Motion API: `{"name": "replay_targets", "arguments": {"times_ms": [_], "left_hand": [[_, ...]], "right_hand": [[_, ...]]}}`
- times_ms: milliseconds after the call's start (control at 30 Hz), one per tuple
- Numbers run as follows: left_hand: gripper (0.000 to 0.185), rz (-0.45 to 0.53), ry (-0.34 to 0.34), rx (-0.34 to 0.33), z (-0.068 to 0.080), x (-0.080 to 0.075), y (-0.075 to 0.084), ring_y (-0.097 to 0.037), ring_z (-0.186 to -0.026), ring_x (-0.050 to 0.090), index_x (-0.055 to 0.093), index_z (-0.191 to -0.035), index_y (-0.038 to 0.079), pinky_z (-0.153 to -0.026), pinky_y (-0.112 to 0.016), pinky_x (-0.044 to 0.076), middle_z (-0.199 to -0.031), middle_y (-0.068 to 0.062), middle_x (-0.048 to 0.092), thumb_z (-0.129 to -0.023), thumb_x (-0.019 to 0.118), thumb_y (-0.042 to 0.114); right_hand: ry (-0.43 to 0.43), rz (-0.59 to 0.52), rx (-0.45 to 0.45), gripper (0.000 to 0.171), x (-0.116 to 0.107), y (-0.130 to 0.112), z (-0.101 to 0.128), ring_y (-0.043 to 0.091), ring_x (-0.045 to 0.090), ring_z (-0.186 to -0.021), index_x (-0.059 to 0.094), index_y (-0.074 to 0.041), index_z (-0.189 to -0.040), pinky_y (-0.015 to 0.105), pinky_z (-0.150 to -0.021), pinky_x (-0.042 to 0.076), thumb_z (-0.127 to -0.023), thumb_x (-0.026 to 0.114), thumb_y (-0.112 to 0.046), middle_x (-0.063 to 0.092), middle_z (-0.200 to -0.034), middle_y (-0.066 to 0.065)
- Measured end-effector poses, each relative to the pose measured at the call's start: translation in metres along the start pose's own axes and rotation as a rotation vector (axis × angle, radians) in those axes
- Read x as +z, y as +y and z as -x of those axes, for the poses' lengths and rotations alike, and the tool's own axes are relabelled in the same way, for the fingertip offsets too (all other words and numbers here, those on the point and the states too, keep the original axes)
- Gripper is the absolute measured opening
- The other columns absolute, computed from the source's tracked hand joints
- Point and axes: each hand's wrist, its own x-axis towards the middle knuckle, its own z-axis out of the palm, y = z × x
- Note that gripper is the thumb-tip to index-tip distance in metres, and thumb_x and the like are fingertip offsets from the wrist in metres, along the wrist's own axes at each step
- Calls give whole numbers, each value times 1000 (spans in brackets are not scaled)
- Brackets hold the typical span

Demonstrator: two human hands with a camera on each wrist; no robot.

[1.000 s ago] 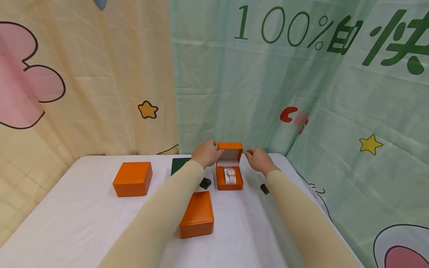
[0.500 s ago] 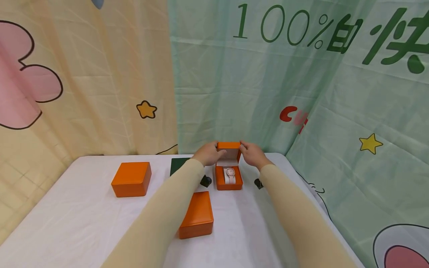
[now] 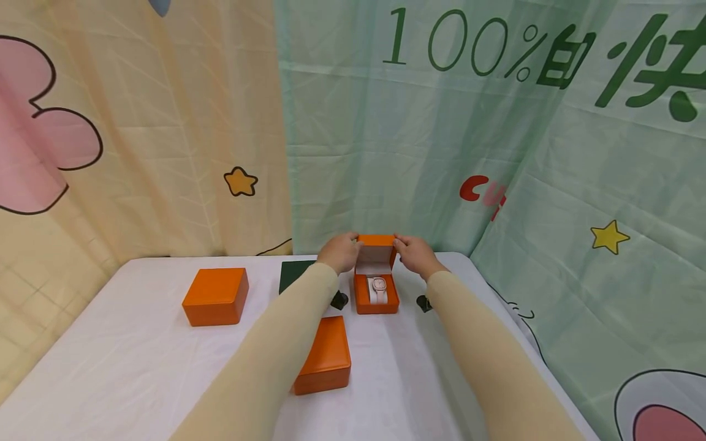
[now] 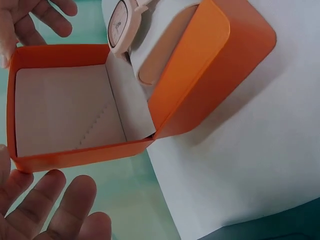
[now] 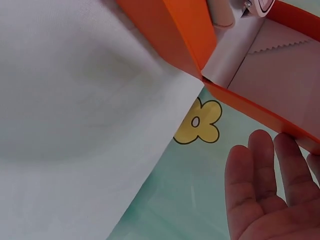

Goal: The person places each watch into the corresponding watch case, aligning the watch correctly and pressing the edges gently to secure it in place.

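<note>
An orange watch box stands with its lid raised at the far side of the table. Inside it, a pale wristwatch sits on a white cushion. My left hand pinches the lid's left corner between thumb and forefinger; the left wrist view shows its other fingers spread below the lid. At the opposite corner, my right hand pinches the lid as well. In the right wrist view its fingers lie along the lid's outer side, and the thumb is out of frame.
A closed orange box stands at the left of the white table. Another orange box lies nearer, partly behind the left sleeve. A dark green box is half hidden by that sleeve. A patterned curtain hangs behind.
My right hand has moved left and taken hold of the lid's right corner. My left hand has settled on the left corner. The box and watch have stayed in place.
</note>
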Motion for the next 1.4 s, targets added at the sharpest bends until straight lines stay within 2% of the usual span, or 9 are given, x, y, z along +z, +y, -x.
{"name": "replay_targets", "arguments": {"times_ms": [167,533,900,1400], "left_hand": [[43,12,30,-24,-2,-2,-2,-30,-146,52,60,-150,18,-118,-49,47,-153,-6,60,-111,52,34],[43,16,26,-46,-8,-2,-2,-29,-146,53,62,-149,20,-118,-49,47,-152,-5,61,-110,55,36],[44,44,21,-51,-4,-2,-2,-29,-146,52,62,-149,19,-118,-49,47,-152,-5,61,-109,58,35],[43,67,17,-45,6,-5,2,-30,-146,52,62,-149,18,-118,-49,47,-152,-6,61,-109,58,33]], "right_hand": [[-17,-51,11,54,0,0,1,34,54,-144,35,-20,-165,52,-118,46,-114,42,-39,42,-168,10],[-9,-64,20,55,-3,1,3,35,65,-125,37,-24,-164,48,-107,55,-113,45,-42,50,-162,12],[-23,-85,38,55,-3,2,3,37,65,-127,36,-23,-165,52,-110,53,-113,46,-40,52,-159,15],[-25,-91,47,57,-1,4,4,36,64,-126,36,-24,-165,51,-110,54,-112,47,-42,53,-159,14]]}}
